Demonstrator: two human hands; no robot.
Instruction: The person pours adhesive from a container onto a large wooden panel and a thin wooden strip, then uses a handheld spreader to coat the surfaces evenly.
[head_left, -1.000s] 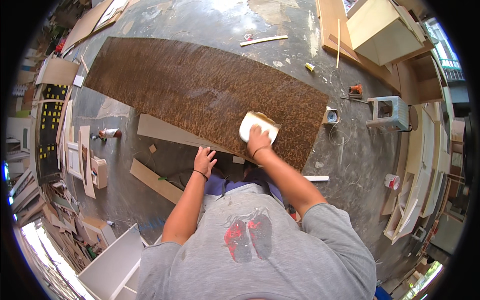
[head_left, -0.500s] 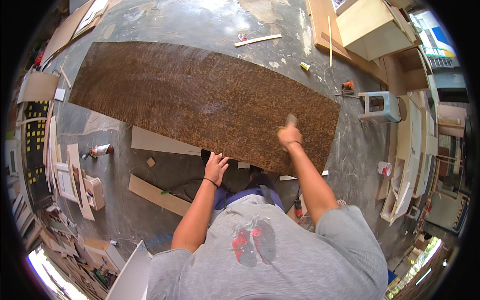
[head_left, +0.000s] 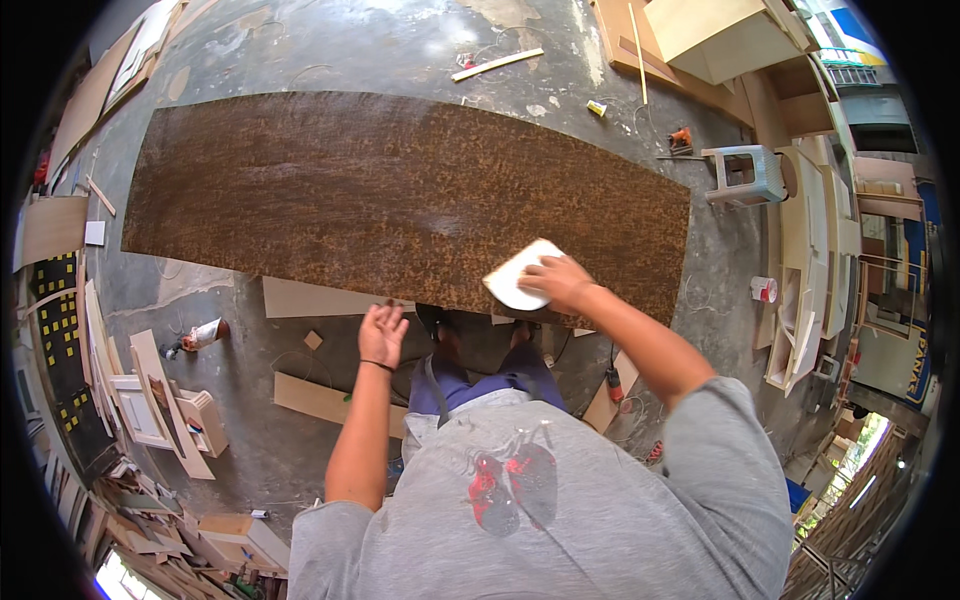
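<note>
Right hand: grasping a white flat piece, fingers laid over its upper face, thumb hidden from where I stand; the piece is over the near edge of a large brown board, though contact along its edge cannot be judged. Left hand: released, fingers loosely spread, nothing seen in it, just short of the same near edge; whether the fingertips touch anything, I cannot tell. The board stretches out beyond both hands and well past them to either side, its surface mottled on the right hand's side, more evenly dark toward the left. A pale panel shows from under the near edge, just left of the left hand. Nearer the body on that side, a tan strip and a small wood square lie on the grey floor. Nearer the body from the right hand, below its forearm: a red-and-black tool. Farther out to the right hand's right: a white-and-red can, a grey-blue stool, and, beyond the board, an orange tool. Far ahead of both hands: a pale stick.
</note>
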